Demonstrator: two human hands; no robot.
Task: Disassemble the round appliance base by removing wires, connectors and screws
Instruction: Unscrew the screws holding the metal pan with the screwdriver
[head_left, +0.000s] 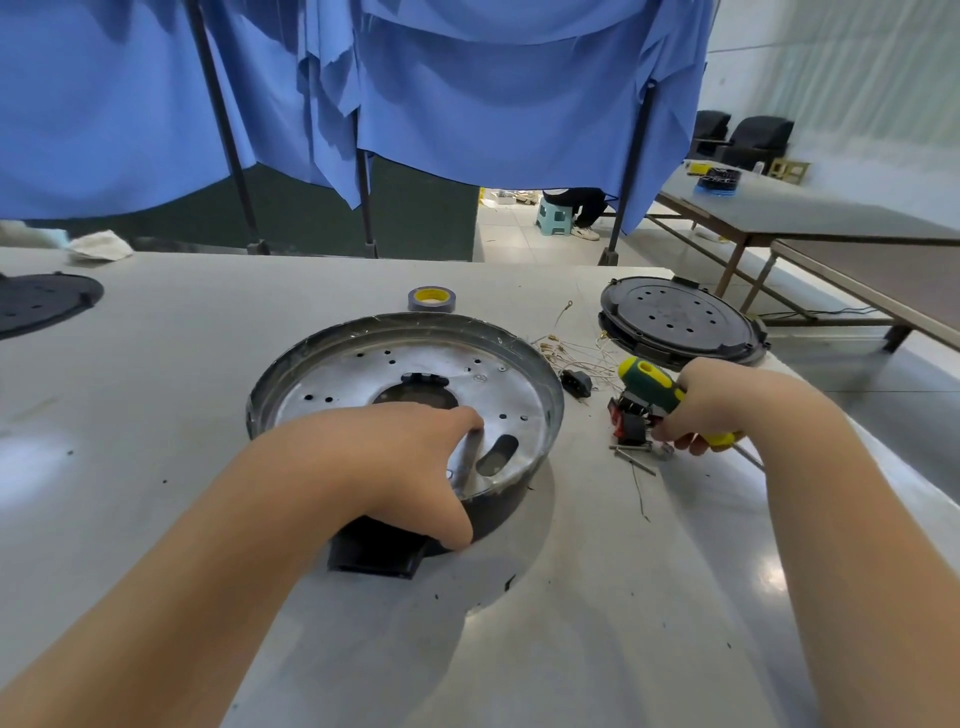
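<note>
Several loose wires (576, 353), a connector (575, 383) and screws (631, 451) already lie beside your right hand (717, 405), which is clamped on the screwdriver (662, 392). Your left hand (410, 462) clasps the round base's (363, 343) near rim; the base looks mostly stripped, any remaining screws unclear.

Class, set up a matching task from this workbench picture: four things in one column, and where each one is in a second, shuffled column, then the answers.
Things:
1. screwdriver
2. roll of tape
3. black round cover
4. loose wires

Places:
A. on the table just behind the round base
B. gripped in the right hand
C. on the table between the round base and the black round cover
D. far right corner of the table

Pairs: 1-B, 2-A, 3-D, 4-C
</note>
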